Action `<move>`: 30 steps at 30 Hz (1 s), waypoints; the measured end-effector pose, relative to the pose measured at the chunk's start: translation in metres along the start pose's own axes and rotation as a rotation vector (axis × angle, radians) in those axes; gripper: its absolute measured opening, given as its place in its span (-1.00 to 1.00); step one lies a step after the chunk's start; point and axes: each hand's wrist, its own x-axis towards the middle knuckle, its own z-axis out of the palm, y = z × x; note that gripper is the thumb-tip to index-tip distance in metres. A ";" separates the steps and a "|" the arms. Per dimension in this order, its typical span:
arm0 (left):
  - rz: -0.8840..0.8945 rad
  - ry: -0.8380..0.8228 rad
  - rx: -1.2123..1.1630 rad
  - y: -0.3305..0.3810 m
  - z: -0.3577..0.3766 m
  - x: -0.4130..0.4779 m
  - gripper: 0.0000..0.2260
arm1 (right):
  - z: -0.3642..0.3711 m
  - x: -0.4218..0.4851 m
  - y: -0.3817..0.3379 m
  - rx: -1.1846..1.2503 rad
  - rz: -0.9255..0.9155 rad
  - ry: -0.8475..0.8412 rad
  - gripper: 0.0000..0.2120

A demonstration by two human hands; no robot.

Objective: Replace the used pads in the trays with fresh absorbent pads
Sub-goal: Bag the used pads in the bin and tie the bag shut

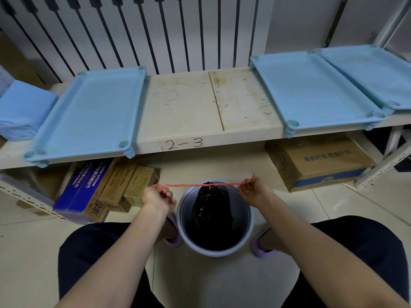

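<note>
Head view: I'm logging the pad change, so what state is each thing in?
Left hand: grips one end of the red drawstring.
Right hand: grips its other end.
Red drawstring: taut between the hands.
Black bag: in the bin, neck knotted shut.
Bin: upright on the floor.
Left tray: flat on the shelf, lining unclear.
Right trays: side by side, lining unclear.
Pad stack: folded, at the shelf's left end.

- Pinching one end of the red cord [195,185] with the left hand [158,197], fingers curled.
- Pinching the other end with the right hand [253,188].
- Reaching forward with both bare forearms.
</note>
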 end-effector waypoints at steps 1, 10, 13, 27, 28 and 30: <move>-0.033 0.005 -0.021 0.001 0.002 -0.002 -0.72 | 0.001 0.001 -0.002 0.009 0.008 0.016 -0.53; -0.173 0.019 -0.130 0.009 -0.001 -0.005 -0.65 | -0.011 0.005 -0.002 0.108 0.086 0.126 -0.51; -0.143 0.002 -0.135 0.005 -0.003 -0.004 -0.62 | -0.015 0.004 -0.001 0.139 0.096 0.138 -0.53; 0.181 -0.385 0.249 0.027 0.037 -0.034 -0.65 | 0.026 -0.029 -0.002 -0.798 -0.277 -0.271 -0.73; 0.226 -0.429 0.303 0.028 0.044 -0.040 -0.67 | 0.032 -0.039 -0.001 -0.958 -0.340 -0.387 -0.80; 0.332 -0.474 0.416 0.029 0.057 -0.050 -0.68 | 0.041 -0.057 -0.001 -1.263 -0.461 -0.543 -0.96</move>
